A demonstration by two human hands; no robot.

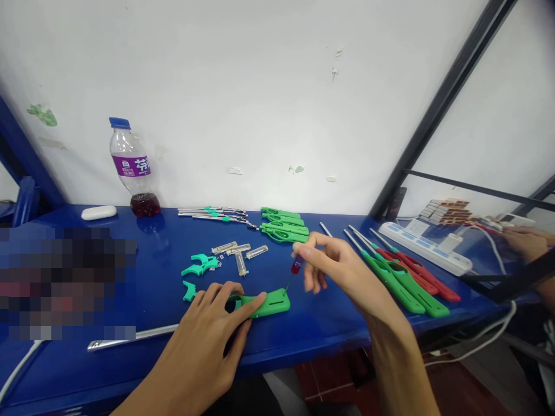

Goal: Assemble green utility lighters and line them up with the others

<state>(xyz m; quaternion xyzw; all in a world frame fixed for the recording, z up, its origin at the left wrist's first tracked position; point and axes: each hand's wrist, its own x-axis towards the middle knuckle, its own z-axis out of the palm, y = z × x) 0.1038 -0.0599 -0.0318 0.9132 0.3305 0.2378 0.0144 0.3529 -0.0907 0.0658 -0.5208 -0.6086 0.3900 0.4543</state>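
Note:
My left hand point(217, 335) presses a green lighter handle point(275, 303) against the blue table, fingers curled round it. A silver metal tube point(139, 336) sticks out to the left from under this hand. Just above the handle's right end, my right hand point(327, 263) pinches a small screwdriver point(297, 264) with a see-through red and purple grip. A thin tip points down toward the handle; whether it touches is unclear. Turquoise triggers point(202, 264) lie beyond my left hand, near several clear fuel tanks point(240, 263).
Behind lie metal lighter rods point(212, 214) and green handle shells point(284, 225). Long green lighters point(399, 283) and red lighters point(427, 271) lie on the right, beside a white power strip point(425, 248). A drink bottle point(132, 167) and a white case point(99, 213) stand by the wall.

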